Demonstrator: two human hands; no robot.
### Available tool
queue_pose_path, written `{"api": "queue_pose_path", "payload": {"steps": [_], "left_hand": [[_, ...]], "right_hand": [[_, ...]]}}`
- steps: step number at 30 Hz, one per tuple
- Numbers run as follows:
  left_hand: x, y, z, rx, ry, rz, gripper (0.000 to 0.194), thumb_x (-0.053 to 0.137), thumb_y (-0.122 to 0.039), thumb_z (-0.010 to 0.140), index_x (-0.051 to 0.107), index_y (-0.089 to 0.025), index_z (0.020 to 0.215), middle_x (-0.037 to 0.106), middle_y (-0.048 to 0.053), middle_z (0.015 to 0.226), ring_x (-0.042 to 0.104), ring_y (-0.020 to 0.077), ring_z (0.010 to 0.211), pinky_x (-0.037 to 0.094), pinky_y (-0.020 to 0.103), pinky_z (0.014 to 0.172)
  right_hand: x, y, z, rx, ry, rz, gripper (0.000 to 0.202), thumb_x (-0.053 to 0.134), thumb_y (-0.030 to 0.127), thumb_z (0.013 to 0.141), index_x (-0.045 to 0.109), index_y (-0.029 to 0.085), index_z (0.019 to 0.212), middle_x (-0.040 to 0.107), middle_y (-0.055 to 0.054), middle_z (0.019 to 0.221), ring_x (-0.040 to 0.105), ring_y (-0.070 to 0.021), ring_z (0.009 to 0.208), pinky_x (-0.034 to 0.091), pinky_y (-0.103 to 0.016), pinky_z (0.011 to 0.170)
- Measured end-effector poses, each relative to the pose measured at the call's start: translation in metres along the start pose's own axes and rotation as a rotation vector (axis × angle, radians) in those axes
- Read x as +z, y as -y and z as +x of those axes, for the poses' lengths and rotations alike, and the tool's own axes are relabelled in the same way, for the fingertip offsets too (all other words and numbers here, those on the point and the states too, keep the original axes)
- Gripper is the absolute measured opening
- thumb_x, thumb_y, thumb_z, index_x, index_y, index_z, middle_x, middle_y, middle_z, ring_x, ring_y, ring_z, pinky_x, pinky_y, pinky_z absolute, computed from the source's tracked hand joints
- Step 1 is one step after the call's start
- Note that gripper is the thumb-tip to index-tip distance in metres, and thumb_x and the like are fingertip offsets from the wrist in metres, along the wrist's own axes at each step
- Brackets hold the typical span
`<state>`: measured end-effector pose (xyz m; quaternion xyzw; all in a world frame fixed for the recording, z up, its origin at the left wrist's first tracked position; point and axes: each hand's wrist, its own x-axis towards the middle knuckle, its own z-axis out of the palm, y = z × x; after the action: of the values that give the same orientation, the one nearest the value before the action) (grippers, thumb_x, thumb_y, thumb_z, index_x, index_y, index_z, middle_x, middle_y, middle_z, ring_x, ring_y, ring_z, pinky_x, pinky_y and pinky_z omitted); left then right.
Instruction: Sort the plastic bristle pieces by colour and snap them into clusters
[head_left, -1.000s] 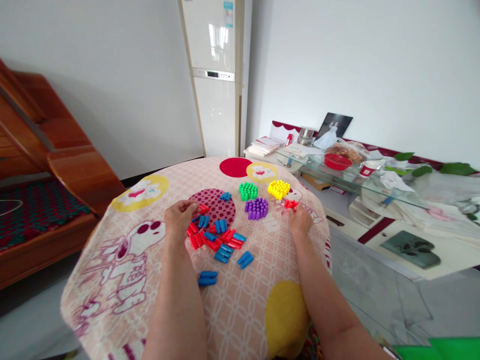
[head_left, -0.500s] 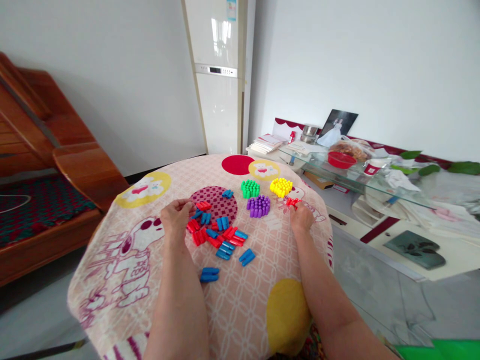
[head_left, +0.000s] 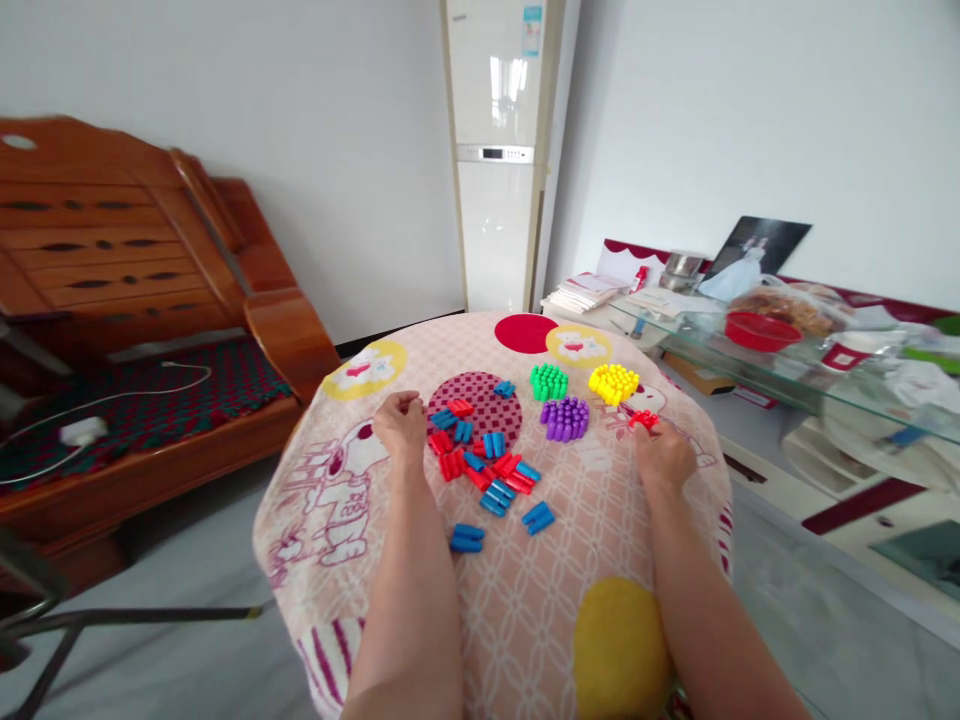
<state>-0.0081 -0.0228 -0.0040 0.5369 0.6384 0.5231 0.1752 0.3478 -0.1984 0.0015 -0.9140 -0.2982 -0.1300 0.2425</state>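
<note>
My right hand (head_left: 665,457) is closed around a small cluster of red plastic pegs (head_left: 643,420), near the right side of the table. Just beyond it stand a yellow group of upright pegs (head_left: 613,384), a purple group (head_left: 565,419) and a green group (head_left: 549,381). On the left, my left hand (head_left: 402,422) hovers by the scattered pile with thumb and fingers pinched together. Whatever is between them, if anything, is hidden. The pile mixes red pieces (head_left: 451,464) and blue pieces (head_left: 496,497), lying flat in joined rows. Two blue pieces (head_left: 466,538) lie nearer me.
A patterned cloth (head_left: 517,600) covers the round table. To the right is a glass-topped cabinet (head_left: 675,330) with a red bowl (head_left: 761,331), a paper cup and papers. A wooden bench (head_left: 150,260) stands left, and a tall white appliance (head_left: 496,230) behind.
The camera has turned left, so everything appears further right. My left hand has drawn slightly left of the pile. The right hand still holds the red pegs near the yellow group.
</note>
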Motion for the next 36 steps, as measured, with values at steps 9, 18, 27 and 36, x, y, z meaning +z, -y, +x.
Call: {"api": "queue_pose_path", "payload": {"steps": [9, 18, 27, 36], "left_hand": [[0.009, -0.031, -0.014, 0.141, 0.306, 0.238, 0.037, 0.058, -0.027, 0.083, 0.068, -0.015, 0.117, 0.071, 0.015, 0.118, 0.065, 0.0269, 0.109, 0.048, 0.037, 0.096], [-0.003, -0.032, -0.012, 0.179, 0.393, 0.282, 0.050, 0.060, -0.010, 0.070, 0.068, -0.017, 0.119, 0.069, 0.010, 0.119, 0.064, 0.0235, 0.109, 0.048, 0.031, 0.095], [-0.058, -0.028, 0.001, -0.117, 0.905, 0.022, 0.018, 0.073, -0.024, 0.055, 0.072, -0.016, 0.071, 0.065, 0.002, 0.054, 0.060, 0.0166, 0.052, 0.047, 0.027, 0.052], [-0.039, -0.066, -0.011, 0.169, 1.060, 0.020, 0.031, 0.072, -0.026, 0.061, 0.074, -0.017, 0.090, 0.070, 0.001, 0.067, 0.064, 0.0161, 0.063, 0.049, 0.024, 0.058]], "right_hand": [[0.019, -0.006, -0.008, -0.299, -0.143, 0.243, 0.033, 0.050, 0.040, 0.084, 0.064, 0.018, 0.063, 0.060, -0.005, 0.059, 0.044, -0.0158, 0.055, 0.028, -0.028, 0.059], [0.019, -0.002, -0.010, -0.328, -0.063, 0.285, 0.031, 0.051, 0.040, 0.082, 0.067, 0.017, 0.067, 0.065, -0.009, 0.064, 0.049, -0.0171, 0.059, 0.029, -0.027, 0.058], [0.019, 0.001, -0.010, -0.323, -0.046, 0.344, 0.035, 0.050, 0.044, 0.082, 0.068, 0.017, 0.068, 0.065, -0.009, 0.063, 0.051, -0.0174, 0.059, 0.032, -0.028, 0.059], [0.018, 0.002, -0.011, -0.321, -0.034, 0.333, 0.038, 0.047, 0.045, 0.084, 0.068, 0.018, 0.068, 0.064, -0.008, 0.062, 0.053, -0.0186, 0.060, 0.034, -0.028, 0.060]]}}
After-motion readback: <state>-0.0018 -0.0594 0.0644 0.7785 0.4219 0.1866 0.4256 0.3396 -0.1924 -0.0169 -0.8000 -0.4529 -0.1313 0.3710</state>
